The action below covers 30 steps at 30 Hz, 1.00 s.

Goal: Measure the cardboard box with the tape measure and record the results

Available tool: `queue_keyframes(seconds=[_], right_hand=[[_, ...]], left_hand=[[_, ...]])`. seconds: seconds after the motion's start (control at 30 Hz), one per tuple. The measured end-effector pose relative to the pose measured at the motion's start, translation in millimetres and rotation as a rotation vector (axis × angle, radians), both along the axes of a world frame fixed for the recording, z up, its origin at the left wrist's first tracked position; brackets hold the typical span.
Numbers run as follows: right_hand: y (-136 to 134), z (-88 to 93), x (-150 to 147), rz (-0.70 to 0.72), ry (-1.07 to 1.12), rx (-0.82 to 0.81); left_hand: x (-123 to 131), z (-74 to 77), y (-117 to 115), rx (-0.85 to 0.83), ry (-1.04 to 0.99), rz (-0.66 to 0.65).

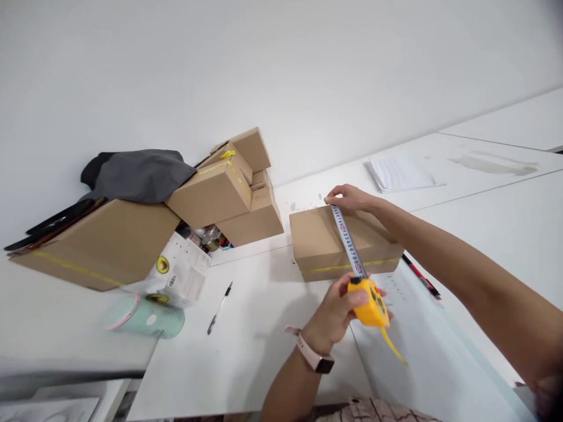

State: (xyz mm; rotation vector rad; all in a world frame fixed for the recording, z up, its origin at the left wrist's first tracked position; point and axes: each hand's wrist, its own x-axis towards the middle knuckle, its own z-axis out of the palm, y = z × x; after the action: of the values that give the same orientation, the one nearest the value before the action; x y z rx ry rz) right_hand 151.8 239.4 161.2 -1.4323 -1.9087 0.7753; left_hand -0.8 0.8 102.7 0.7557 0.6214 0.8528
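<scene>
My left hand (336, 308), with a pink band on its wrist, grips a yellow tape measure (370, 303) just in front of a brown cardboard box (316, 237). The metal tape blade (347, 241) is pulled out across the top of that box and bends over its near edge region. At the far edge, my right hand (347, 198) pinches the blade's end between thumb and fingers. A yellow strap (394, 347) dangles from the tape case. Yellow tape runs along the box's near side.
Several cardboard boxes (211, 196) are stacked at the left, with a grey cloth (141, 173) over them. A pen (220, 308), a mint-green cylinder (162, 316) and an avocado-printed package (187, 269) are nearer. Papers (398, 173) lie behind; a red-and-black pen-like tool (421, 275) lies right.
</scene>
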Motion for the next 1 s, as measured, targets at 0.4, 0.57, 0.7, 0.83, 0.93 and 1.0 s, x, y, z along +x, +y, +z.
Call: queue_keyframes(seconds=[0.4,0.57,0.7,0.83,0.93,1.0], right_hand=[[19,-29.1,3,-0.093,-0.214,-0.089],[20,-28.8,2,-0.078,-0.221,-0.108],[19,-27.3,2,-0.090,-0.225,-0.124],[18,-28.3,2,-0.102,-0.210,-0.121],[19,-29.1,-1,-0.089,-0.164,-0.120],[21,-26.3,-1,-0.063,-0.119,-0.120]], left_hand=[[24,20.5,13,-0.018,0.114,0.071],[17,24.1,12,-0.013,0.157,0.076],[15,23.3,11,-0.009,0.179,0.075],[16,21.5,11,-0.020,0.184,0.087],[18,20.9,16,-0.028,0.176,0.086],[17,21.1,18,-0.016,0.167,0.071]])
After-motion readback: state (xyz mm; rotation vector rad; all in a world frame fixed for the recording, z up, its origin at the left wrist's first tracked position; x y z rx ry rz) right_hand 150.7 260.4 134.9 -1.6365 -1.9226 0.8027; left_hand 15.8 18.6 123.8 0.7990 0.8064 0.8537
